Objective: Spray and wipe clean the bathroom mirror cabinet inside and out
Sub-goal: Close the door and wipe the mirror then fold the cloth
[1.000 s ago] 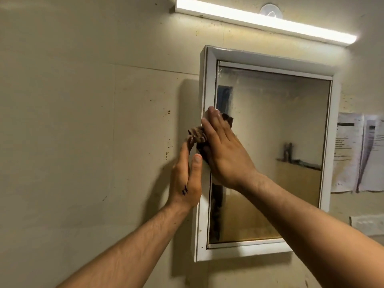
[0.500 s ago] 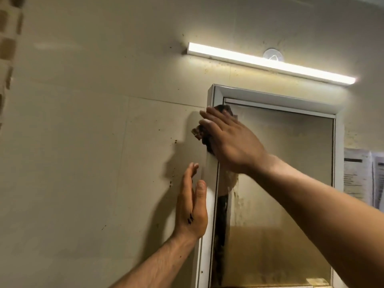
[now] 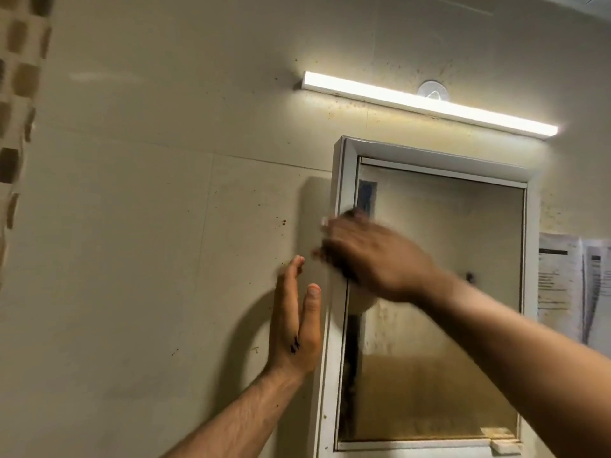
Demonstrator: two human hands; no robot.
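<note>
The white-framed mirror cabinet (image 3: 439, 153) hangs on the wall at right, its door shut and its glass hazy and streaked. My right hand (image 3: 373, 259), blurred by motion, presses a dark brown cloth (image 3: 352, 215) flat against the left edge of the mirror and frame; only slivers of the cloth show past the fingers. My left hand (image 3: 296, 328) stands upright with fingers straight, its palm against the cabinet's left outer side, holding nothing.
A lit strip light (image 3: 429, 105) runs along the wall above the cabinet. Printed paper sheets (image 3: 572, 285) are stuck to the wall at right. The beige wall (image 3: 165, 226) to the left carries small brown specks.
My right hand with the cloth went up the mirror's left edge to the top corner, then came down to mid-height. The view tilted upward. My left hand stayed on the cabinet's side.
</note>
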